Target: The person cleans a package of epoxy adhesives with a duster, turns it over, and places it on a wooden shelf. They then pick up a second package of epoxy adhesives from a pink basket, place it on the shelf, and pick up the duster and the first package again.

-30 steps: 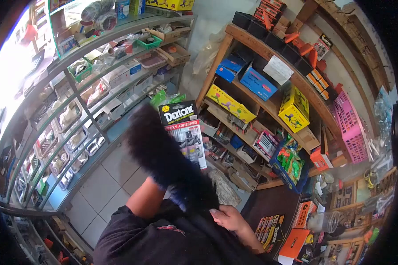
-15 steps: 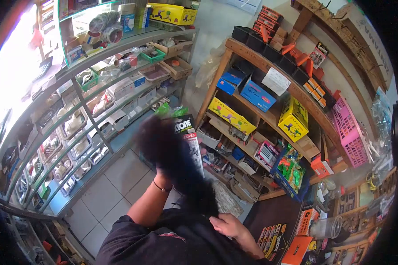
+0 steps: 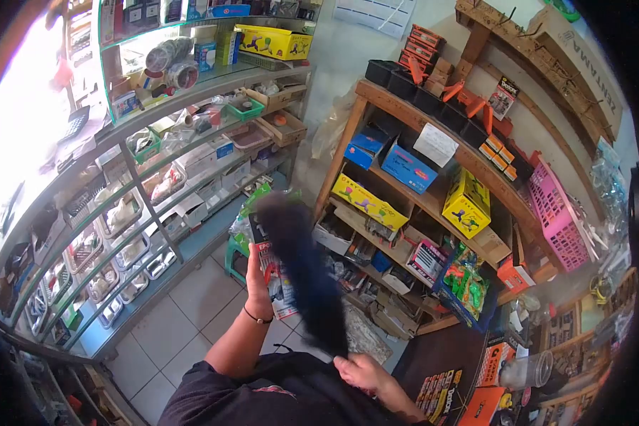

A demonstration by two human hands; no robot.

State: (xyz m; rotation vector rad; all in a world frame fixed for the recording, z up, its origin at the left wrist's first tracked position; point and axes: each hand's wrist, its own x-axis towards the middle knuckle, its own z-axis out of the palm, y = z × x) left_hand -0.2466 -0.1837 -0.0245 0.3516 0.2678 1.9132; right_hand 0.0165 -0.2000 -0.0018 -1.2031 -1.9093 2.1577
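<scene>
My left hand (image 3: 258, 287) is raised at centre, gripping the edge of a printed display card of epoxy adhesive (image 3: 283, 302) that stands upright. Part of the card is covered by a dark, fluffy feather duster (image 3: 305, 273), blurred by motion, which crosses in front of it. Low in the view, close to my body, my right hand (image 3: 360, 372) is closed round the duster's handle end. The duster slants from there up and left to beside the card's top.
Behind the card stands a green stool (image 3: 234, 261) with a plastic bag on it. Glass shelves with baskets (image 3: 118, 206) curve along the left. A wooden shelf (image 3: 358, 103) with yellow boxes (image 3: 467, 202) and a pink basket (image 3: 562, 220) fills the right.
The duster's fluffy head has swung right and away from my left hand, uncovering it. The card has moved lower and left. My right hand keeps its hold.
</scene>
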